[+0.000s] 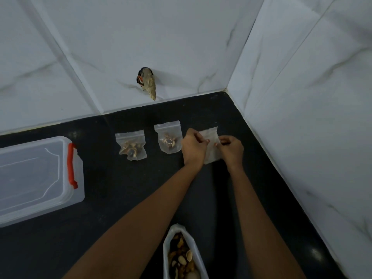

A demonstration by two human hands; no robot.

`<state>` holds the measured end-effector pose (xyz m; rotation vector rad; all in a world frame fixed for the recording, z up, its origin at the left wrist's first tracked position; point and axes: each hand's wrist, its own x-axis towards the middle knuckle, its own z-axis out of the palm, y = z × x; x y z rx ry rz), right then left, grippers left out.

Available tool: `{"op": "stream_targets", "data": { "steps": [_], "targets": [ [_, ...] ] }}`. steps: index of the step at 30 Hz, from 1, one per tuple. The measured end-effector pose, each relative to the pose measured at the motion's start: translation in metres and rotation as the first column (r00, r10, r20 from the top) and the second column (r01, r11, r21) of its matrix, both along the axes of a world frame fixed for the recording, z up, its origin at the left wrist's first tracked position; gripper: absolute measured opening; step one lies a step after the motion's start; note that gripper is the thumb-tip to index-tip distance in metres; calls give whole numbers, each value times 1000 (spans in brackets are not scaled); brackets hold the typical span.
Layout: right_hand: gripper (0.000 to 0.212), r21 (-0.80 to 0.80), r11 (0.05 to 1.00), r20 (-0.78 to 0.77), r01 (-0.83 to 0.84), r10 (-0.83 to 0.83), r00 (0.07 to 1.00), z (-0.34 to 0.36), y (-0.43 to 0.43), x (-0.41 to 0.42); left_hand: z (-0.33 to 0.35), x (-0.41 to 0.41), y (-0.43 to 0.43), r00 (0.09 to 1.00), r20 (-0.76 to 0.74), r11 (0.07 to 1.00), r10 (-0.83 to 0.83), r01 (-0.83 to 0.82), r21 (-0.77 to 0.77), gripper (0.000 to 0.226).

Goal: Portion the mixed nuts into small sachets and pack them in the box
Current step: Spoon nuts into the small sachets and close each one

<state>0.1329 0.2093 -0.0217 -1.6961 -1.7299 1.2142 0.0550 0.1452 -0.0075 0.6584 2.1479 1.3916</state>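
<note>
Two small clear sachets with nuts lie on the black counter: one to the left, the other beside my hands. My left hand and my right hand both pinch a third clear sachet over the counter near the corner; whether it holds nuts is hidden. An open bag of mixed nuts stands at the bottom edge between my forearms. A clear plastic box with a lid and a red clasp sits at the left.
The black counter ends at white tiled walls behind and to the right, meeting in a corner. A hole in the back wall has wires and a filler sticking out.
</note>
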Motion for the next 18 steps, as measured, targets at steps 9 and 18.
{"op": "stream_targets", "data": {
  "steps": [9, 18],
  "targets": [
    [29, -13, 999, -89, 34, -35, 995, 13, -3, 4, 16, -7, -5, 964, 260, 998, 53, -62, 28, 21],
    [18, -59, 998, -246, -34, 18, 969, 68, -42, 30, 68, -2, -59, 881, 458, 984, -120, 44, 173, 15]
  ]
}}
